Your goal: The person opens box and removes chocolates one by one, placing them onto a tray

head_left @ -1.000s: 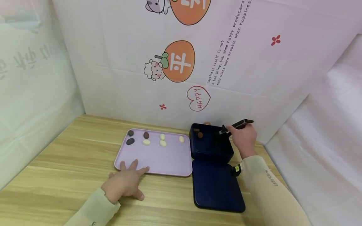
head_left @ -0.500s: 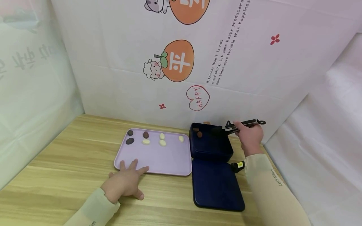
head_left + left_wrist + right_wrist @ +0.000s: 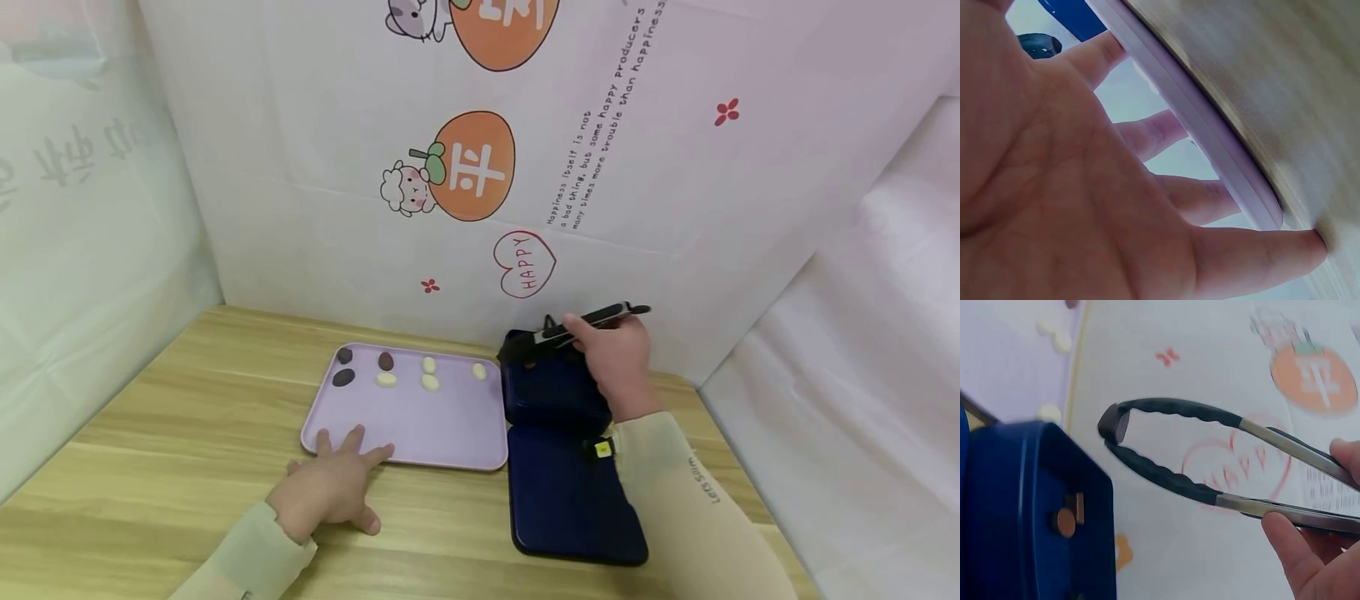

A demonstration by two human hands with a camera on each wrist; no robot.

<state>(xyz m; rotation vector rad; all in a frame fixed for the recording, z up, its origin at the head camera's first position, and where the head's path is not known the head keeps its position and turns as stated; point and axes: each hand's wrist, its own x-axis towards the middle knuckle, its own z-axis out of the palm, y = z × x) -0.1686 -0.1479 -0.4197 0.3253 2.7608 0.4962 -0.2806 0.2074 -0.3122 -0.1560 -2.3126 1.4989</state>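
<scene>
My right hand [image 3: 618, 358] holds black-and-metal tongs [image 3: 555, 335] above the dark blue box [image 3: 557, 408]. In the right wrist view, the tips of the tongs [image 3: 1179, 482] pinch a dark brown piece [image 3: 1112, 424], perhaps chocolate. Inside the box lie small brown pieces [image 3: 1065, 522]; the tongs and hand partly cover them in the head view. To the left is a lilac tray [image 3: 450, 429] with oval pieces in two rows: black [image 3: 343, 377], dark brown [image 3: 386, 361] and cream [image 3: 430, 382]. My left hand [image 3: 326, 487] rests with spread fingers across the tray's near edge.
A dark blue lid [image 3: 562, 500] lies flat in front of the box, on the wooden table [image 3: 187, 467]. Behind them rises a white printed cloth [image 3: 315, 233]. Another white cloth [image 3: 840, 375] hangs at the right.
The right hand first drew the tongs back rightward over the box, then brought them left to the box's edge beside the tray. The left hand and tray have stayed put.
</scene>
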